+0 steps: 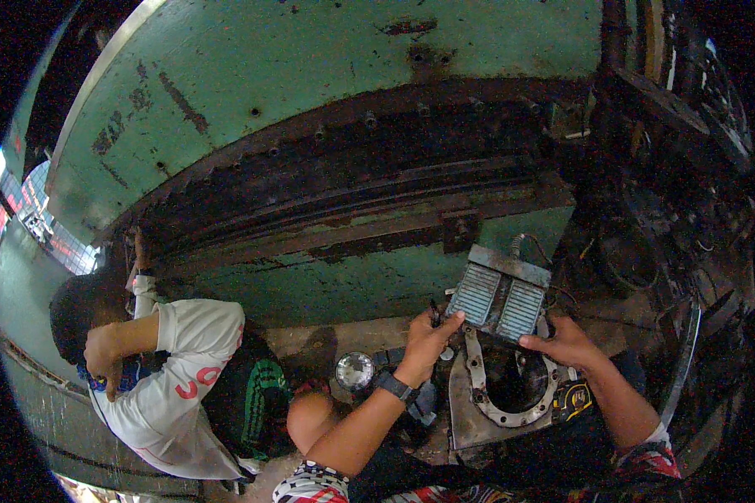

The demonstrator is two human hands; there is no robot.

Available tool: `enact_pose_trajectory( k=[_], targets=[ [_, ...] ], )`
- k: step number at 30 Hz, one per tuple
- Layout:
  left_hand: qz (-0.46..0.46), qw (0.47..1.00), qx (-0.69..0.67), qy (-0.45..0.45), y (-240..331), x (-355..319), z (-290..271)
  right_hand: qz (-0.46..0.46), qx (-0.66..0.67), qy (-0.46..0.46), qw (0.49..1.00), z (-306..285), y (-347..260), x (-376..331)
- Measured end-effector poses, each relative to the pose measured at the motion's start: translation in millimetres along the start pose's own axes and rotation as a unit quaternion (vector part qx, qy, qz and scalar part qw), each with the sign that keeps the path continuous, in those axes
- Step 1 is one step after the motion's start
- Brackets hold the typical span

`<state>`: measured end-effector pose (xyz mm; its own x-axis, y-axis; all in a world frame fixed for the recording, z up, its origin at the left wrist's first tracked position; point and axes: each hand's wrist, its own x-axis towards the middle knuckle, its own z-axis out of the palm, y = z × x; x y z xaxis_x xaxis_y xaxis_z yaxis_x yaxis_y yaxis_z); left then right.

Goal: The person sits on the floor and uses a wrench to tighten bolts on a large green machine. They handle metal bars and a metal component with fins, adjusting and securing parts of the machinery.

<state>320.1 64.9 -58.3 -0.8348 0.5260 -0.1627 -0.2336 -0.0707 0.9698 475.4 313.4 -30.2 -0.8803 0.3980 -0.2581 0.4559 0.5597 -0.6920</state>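
Between my two hands is a double foot pedal (502, 295), a grey metal box with two ribbed, pale blue-grey plates and a cable (533, 245) rising from its far edge. My left hand (432, 342) grips the near left corner, thumb on top. A small dark thing stands by its fingers, too unclear to name. My right hand (564, 342) clasps the near right corner, its thumb on the upper face and its other fingers partly hidden. Under the pedal, a metal plate with a round flange (538, 415) surrounds a dark opening.
A green machine (310, 75) with a long bed spans the far side. At left a person in a white shirt (172, 386) crouches, one arm reaching toward it. A shiny round metal thing (355, 369) and a yellow-and-black object (572, 401) lie nearby. Dark cables and metal parts (646, 218) crowd the right.
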Motion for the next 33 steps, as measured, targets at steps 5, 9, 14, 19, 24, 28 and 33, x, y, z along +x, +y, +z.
enact_pose_trajectory(
  k=[5, 9, 14, 19, 24, 28, 33],
  targets=[
    [0.02, 1.0, 0.01, 0.008, 1, -3, 3, 0.046, -0.039, 0.039, 0.997, 8, 12, 0],
    [0.013, 1.0, 0.024, 0.0, 5, -5, 2, 0.025, 0.005, 0.019, 0.999, 6, 8, -1],
    [0.004, 1.0, 0.026, 0.0, 2, -3, 0, 0.025, 0.023, -0.048, 0.998, -4, -3, 0],
    [0.011, 0.999, 0.041, 0.024, 21, -9, 6, -0.054, 0.035, -0.014, 0.998, -11, -24, -5],
    [-0.022, 0.996, 0.071, 0.043, 25, -8, 4, 0.08, -0.081, -0.042, 0.993, -32, -32, -10],
    [-0.059, 0.988, 0.049, 0.133, 11, -1, -12, 0.034, -0.063, 0.03, 0.997, -63, -32, -28],
    [-0.041, 0.974, 0.036, 0.218, 28, 6, -25, 0.06, -0.046, 0.045, 0.996, -77, 1, -28]
  ],
)
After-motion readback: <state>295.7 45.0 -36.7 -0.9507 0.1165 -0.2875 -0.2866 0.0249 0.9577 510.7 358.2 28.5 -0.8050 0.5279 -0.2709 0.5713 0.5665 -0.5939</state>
